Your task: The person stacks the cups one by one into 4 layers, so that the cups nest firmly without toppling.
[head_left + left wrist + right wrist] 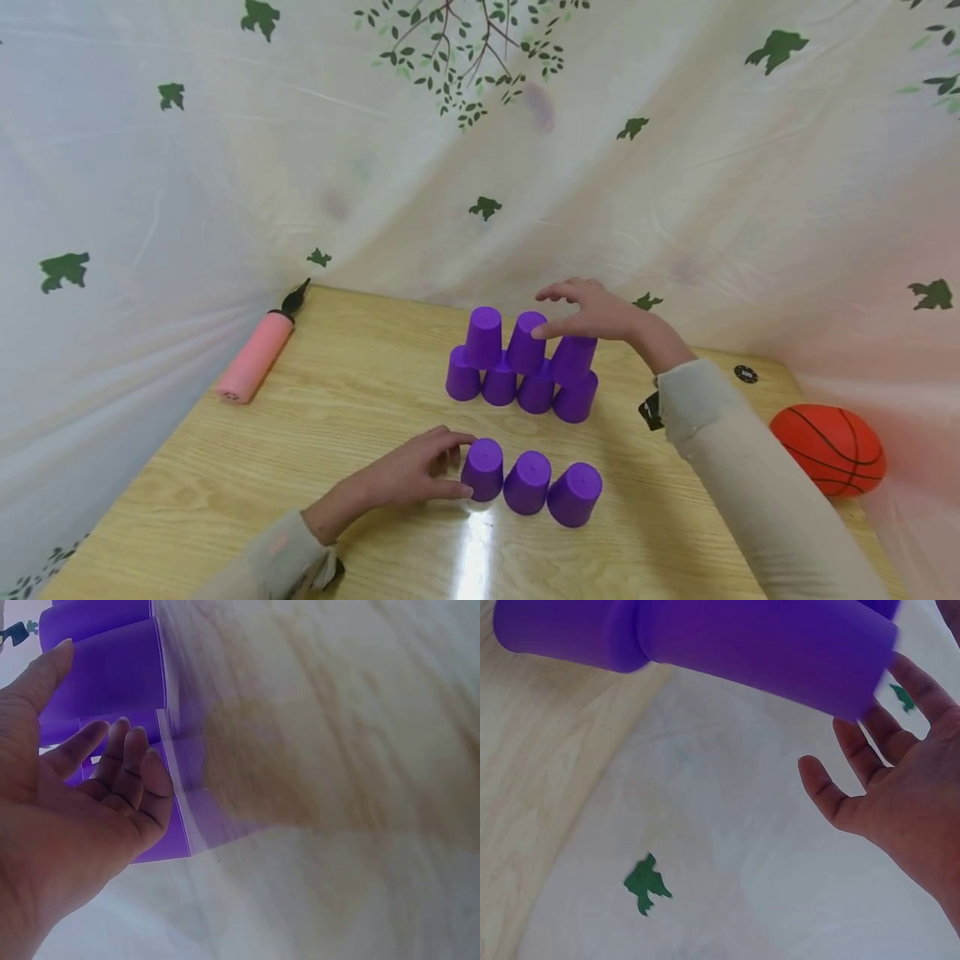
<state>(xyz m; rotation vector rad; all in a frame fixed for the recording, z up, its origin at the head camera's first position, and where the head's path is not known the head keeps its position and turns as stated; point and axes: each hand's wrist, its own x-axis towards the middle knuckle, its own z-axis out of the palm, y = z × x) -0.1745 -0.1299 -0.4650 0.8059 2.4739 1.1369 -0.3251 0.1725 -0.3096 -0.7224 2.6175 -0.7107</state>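
Purple cups stand upside down on the wooden table. At the back, a row of several cups (462, 375) carries three more on top. My right hand (596, 312) hovers over the right end of that upper row with fingers spread, partly covering the top of the right cup (573, 365). The right wrist view has the fingertips (821, 784) beside a cup's end (780, 649). Closer to me, three cups form a line. My left hand (408, 471) is at the left cup (483, 471), thumb and index finger apart at its side, other fingers loosely bent.
Right of the left cup are a middle cup (527, 483) and a right cup (574, 495). A pink hand pump (257, 357) lies at the table's left edge. On the right are an orange basketball (828, 450) and a black round chip (746, 374). A leaf-patterned curtain (420, 242) hangs behind.
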